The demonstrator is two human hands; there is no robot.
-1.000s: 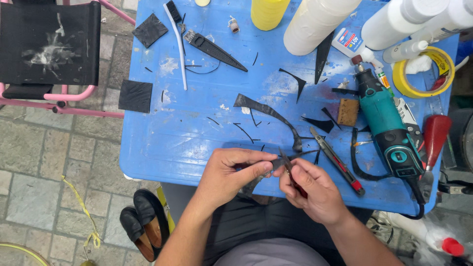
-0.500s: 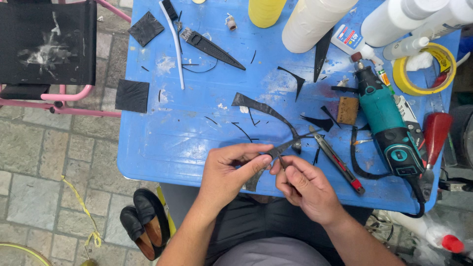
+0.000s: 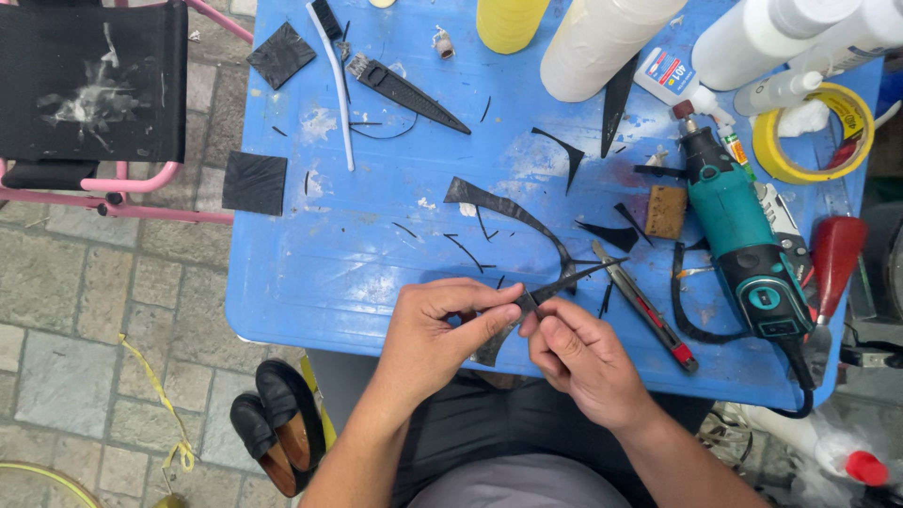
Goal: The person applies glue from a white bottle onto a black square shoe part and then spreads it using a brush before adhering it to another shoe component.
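Two bare hands, the left hand (image 3: 437,334) and the right hand (image 3: 576,356), meet over one blue plastic worktop (image 3: 329,245), which carries one teal and black rotary power tool (image 3: 738,240), one roll of yellow tape (image 3: 816,132), one red-tipped utility knife (image 3: 644,306), one white-handled brush (image 3: 334,80) and one small brown sponge block (image 3: 666,211). Two square black rubber patches lie at the left, one (image 3: 281,54) above the other (image 3: 254,182). On the paving stand two black shoes (image 3: 277,428) and one pink-framed black chair (image 3: 94,94).
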